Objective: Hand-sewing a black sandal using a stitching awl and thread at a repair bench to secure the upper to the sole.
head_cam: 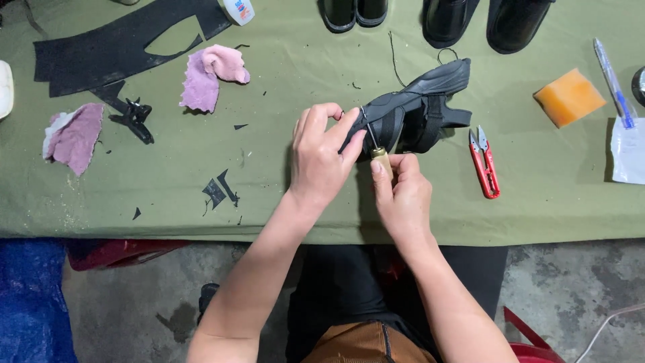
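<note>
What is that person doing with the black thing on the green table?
A person sits at a table covered in green cloth. Their left hand steadies a black leather shoe upper with straps. Their right hand grips a wooden-handled awl, its thin metal tip at the leather's edge. Red thread snips, an orange sponge block and pink rags lie nearby, untouched.

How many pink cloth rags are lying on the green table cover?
2: one pink rag lies near the black sheet at upper left, the other pink rag near the left edge. More may lie out of view.
</note>
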